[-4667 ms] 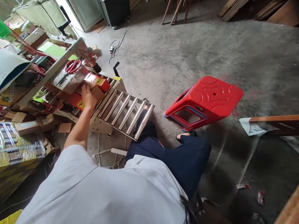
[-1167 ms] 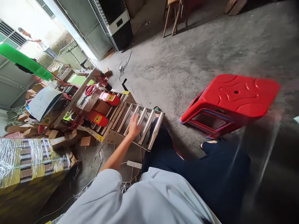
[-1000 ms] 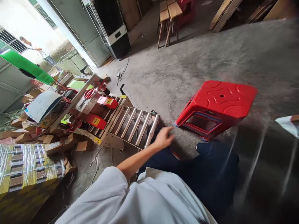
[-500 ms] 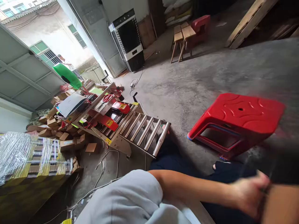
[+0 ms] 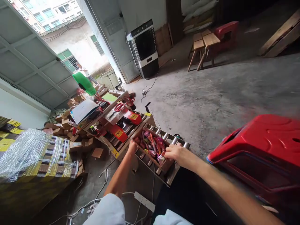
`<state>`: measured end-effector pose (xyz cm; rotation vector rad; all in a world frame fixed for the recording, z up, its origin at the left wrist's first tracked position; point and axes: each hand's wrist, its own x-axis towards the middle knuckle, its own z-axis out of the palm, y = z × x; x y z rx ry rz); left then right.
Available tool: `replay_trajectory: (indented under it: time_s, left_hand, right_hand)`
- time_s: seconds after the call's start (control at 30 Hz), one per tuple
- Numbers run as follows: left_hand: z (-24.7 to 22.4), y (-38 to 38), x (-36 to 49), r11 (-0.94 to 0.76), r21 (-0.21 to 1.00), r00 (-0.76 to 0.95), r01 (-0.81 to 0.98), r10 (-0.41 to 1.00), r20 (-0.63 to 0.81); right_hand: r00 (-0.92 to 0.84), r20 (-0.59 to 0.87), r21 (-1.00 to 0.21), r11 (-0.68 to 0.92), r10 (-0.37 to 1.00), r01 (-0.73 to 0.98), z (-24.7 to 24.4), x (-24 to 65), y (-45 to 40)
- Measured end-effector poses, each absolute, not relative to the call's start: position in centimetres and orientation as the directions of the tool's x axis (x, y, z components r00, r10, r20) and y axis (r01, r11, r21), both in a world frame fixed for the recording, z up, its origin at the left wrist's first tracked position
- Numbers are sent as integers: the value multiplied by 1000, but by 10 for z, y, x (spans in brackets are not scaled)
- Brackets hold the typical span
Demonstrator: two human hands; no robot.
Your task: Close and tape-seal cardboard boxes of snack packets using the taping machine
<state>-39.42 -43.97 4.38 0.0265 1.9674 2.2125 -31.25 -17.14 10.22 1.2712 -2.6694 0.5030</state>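
An open cardboard box (image 5: 150, 157) filled with colourful wrapped packets (image 5: 153, 145) rests on the metal roller conveyor (image 5: 186, 145). My left hand (image 5: 132, 146) is closed on the box's far-left edge, its fingers partly hidden. At the near-right end of the box, my right hand (image 5: 173, 153) is closed on its edge beside the packets. Just beyond the box stands the machine with red guards (image 5: 133, 117), with red-handled scissors (image 5: 119, 107) lying on top.
A red stool (image 5: 264, 147) stands at the right. Wrapped stacks (image 5: 35, 156) and loose cartons (image 5: 67, 123) fill the left. Cables and a power strip (image 5: 144, 201) lie on the floor. An air cooler (image 5: 144, 48) stands farther back. A person (image 5: 82, 68) is outside.
The view has shifted. Both hands are now on a packet-filled box on the rollers, which were bare before. My right hand is away from the lower right corner.
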Motion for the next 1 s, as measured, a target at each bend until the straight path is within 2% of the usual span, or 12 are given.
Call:
replay_trajectory:
  time_s: [0.07, 0.17, 0.3, 0.43, 0.5, 0.57, 0.63, 0.73, 0.8, 0.87, 0.93, 1.0]
  left_hand:
    - [46, -465, -399, -161, 985, -996, -68, 60, -59]
    - [53, -484, -399, -210, 978, -999, 0, 38, 8]
    - [68, -488, -392, -83, 995, -996, 55, 67, 61]
    - [86, -488, -388, 207, 961, -928, 184, 358, 100]
    - [92, -487, -389, 344, 890, -847, 299, 525, 82]
    - [94, -482, -393, 430, 823, -817, 372, 573, 70]
    - [90, -473, -399, 485, 790, -853, 375, 513, 90]
    - [78, -451, -409, 583, 741, -929, 333, 337, 152]
    - [69, -436, -413, 665, 682, -952, 305, 233, 199]
    - [61, -423, -416, 786, 557, -955, 268, 142, 260]
    - [56, -415, -418, 899, 383, -943, 210, 83, 323]
    - [55, -412, -420, 935, 313, -940, 163, 51, 337]
  right_hand:
    - [-621, 273, -254, 568, -735, -783, 96, -324, -176]
    - [-683, 400, -308, 612, -611, -728, 91, -313, -173]
    - [-738, 418, -402, 621, -529, -673, 87, -309, -193]
    - [-780, 208, -351, 700, -590, -623, 59, -338, -244]
    - [-789, 171, -321, 724, -590, -610, 42, -351, -261]
    - [-782, 185, -323, 714, -596, -621, 30, -359, -267]
    - [-773, 189, -377, 682, -605, -627, 27, -362, -263]
    - [-743, 229, -594, 514, -629, -619, 39, -362, -247]
    - [-775, 318, -752, 353, -546, -557, 54, -357, -233]
    - [-831, 390, -821, 258, -397, -509, 72, -352, -220]
    - [-871, 435, -815, 311, -227, -488, 89, -345, -210]
    - [-897, 431, -768, 484, -93, -420, 100, -335, -208]
